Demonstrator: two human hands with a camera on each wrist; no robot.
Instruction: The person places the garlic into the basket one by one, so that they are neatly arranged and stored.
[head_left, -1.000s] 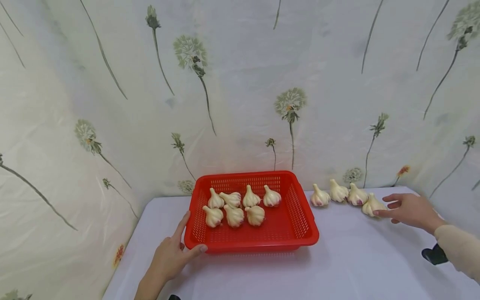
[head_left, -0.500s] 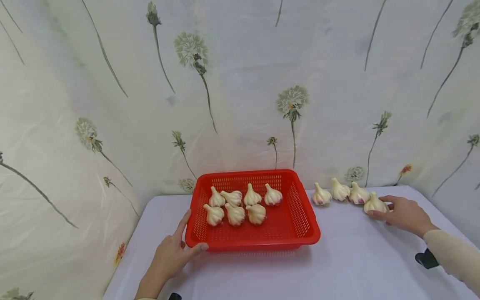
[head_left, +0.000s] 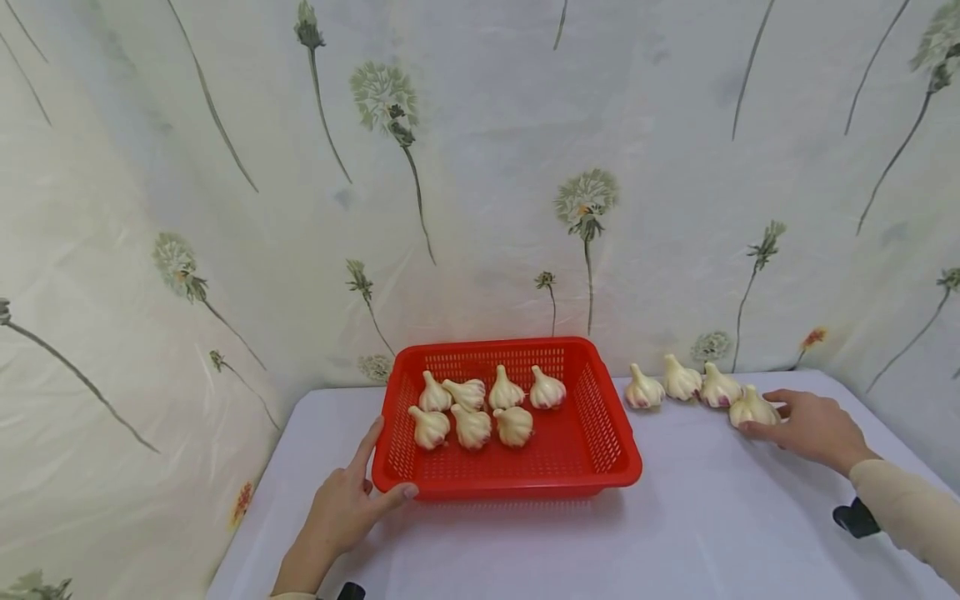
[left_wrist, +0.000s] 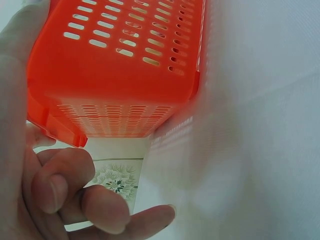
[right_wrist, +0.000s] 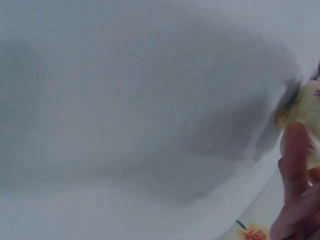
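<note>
A red plastic basket (head_left: 510, 487) stands on the table with several garlic bulbs (head_left: 472, 427) inside, in two rows toward its left and back. At its front left corner is my left hand (head_left: 337, 508), index finger straight along the left side and thumb against the front rim. The left wrist view shows the other fingers (left_wrist: 105, 207) loosely bent beside the slotted basket wall (left_wrist: 125, 45). Far to the right, my right hand (head_left: 813, 429) holds a garlic bulb (head_left: 750, 408) between thumb and fingers. Only part of that garlic bulb (right_wrist: 306, 110) shows at the right wrist view's edge.
Left of the held bulb, 3 more garlic bulbs (head_left: 682, 382) stand in a row on the white-covered table (head_left: 525, 550). Behind the table hangs a pale sheet (head_left: 480, 208) printed with dandelions. Dark straps or devices (head_left: 855, 518) show under the wrists.
My right hand has moved slightly left and its fingers have closed around the rightmost garlic bulb. The left hand stays at the basket's corner; the head view has shifted slightly.
</note>
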